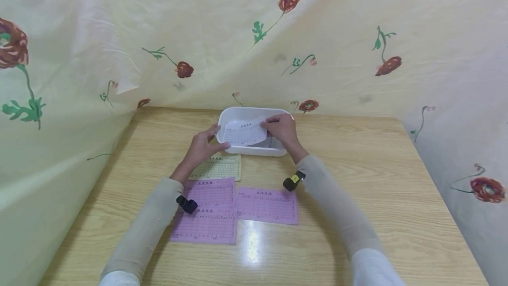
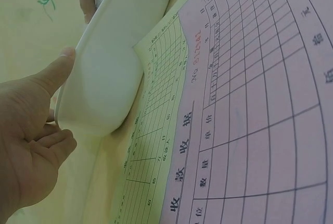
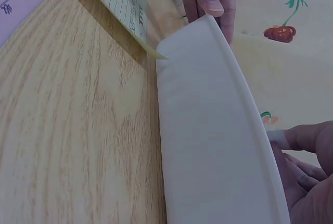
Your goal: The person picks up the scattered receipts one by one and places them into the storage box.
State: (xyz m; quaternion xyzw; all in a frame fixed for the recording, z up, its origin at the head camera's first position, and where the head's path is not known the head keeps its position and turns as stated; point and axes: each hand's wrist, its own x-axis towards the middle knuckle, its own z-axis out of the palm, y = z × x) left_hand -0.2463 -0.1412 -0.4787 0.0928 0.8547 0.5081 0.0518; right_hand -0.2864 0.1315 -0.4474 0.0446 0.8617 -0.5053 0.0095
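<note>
Mid-frame, my left hand (image 1: 203,144) grips a white plastic tray (image 1: 254,150); my right hand (image 1: 282,130) pinches a white paper form (image 1: 243,135) inside. Pink paper forms (image 1: 267,206) and a pale-green form (image 1: 222,169) remain outside.

Booth-like setting, wooden table (image 1: 377,167) amid floral cloth (image 1: 222,21)

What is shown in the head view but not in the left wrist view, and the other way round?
Only the head view shows the printed face of the white sheet held by the right hand, and both sleeves. Only the left wrist view shows a red number on a pink sheet. Both show pink paper, the yellow-green sheet, the white tub, the left hand at its rim, and parts of the right hand, wooden table and flowered cloth.
</note>
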